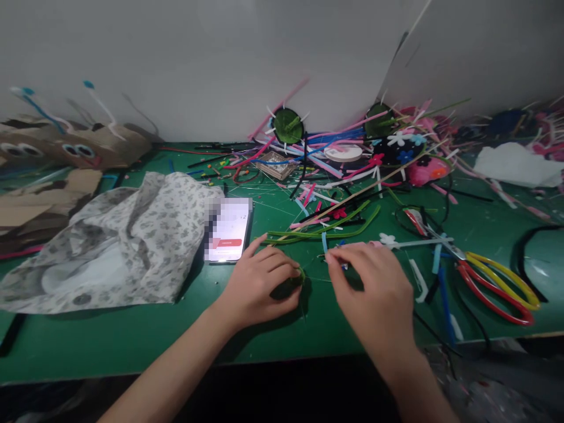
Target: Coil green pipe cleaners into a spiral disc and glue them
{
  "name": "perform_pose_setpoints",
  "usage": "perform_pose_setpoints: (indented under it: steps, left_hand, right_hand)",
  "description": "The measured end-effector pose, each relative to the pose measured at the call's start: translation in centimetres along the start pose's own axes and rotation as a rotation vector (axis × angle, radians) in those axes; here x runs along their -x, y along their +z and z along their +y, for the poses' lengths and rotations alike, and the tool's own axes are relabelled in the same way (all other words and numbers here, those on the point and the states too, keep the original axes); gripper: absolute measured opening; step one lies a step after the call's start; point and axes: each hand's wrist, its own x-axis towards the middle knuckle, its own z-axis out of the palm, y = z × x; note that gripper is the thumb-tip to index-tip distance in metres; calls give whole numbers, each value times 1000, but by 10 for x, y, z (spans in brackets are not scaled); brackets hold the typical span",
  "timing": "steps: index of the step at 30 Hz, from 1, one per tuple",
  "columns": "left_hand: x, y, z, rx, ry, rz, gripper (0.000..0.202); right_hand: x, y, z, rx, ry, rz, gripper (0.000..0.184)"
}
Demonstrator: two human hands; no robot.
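Note:
My left hand (pixel 264 282) is curled over a small dark green fuzzy piece (pixel 301 275), which looks like coiled pipe cleaner and is mostly hidden by the fingers. To its right, my right hand (pixel 374 285) pinches thumb and forefinger together; what lies between the tips is too small to make out. A short light blue pipe cleaner piece (pixel 325 242) stands just beyond those fingertips. Long green pipe cleaners (pixel 339 230) lie on the table beyond both hands.
A lit phone (pixel 230 230) lies left of my hands beside a patterned cloth (pixel 145 235). Scissors (pixel 493 288) with red and yellow handles rest at right. Pipe cleaners and felt flowers (pixel 338 212) crowd the back of the green table (pixel 176 346). Paper-bag puppets (pixel 83 150) stand far left.

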Motion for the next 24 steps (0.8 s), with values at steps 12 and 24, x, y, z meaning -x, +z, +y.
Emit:
perform_pose_setpoints:
  steps: [12, 24]
  left_hand:
    - [4, 0, -1, -16, -11, -20, 11]
    - [4, 2, -1, -12, -9, 0, 12]
  right_hand:
    - [-98, 52, 19, 97, -222, -761, 16]
    - [-41, -16, 57, -17, -511, -480, 21]
